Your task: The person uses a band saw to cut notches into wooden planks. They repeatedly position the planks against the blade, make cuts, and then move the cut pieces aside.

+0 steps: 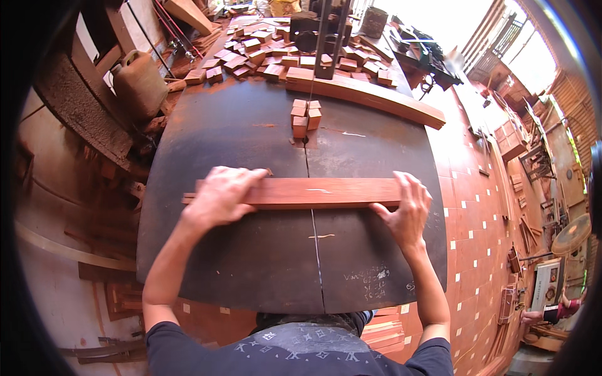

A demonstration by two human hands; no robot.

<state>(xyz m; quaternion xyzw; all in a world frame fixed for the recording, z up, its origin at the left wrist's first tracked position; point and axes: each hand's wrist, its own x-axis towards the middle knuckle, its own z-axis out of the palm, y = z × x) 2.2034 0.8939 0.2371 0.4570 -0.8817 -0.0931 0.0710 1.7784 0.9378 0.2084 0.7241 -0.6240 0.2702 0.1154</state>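
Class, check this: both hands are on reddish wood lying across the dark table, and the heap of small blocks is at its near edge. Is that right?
No. The heap of small blocks is at the table's far end, as the head view shows; the left hand and right hand are indeed on the reddish wood.

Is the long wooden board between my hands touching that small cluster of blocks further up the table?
Apart. The head view shows bare dark tabletop between the board and the cluster of blocks.
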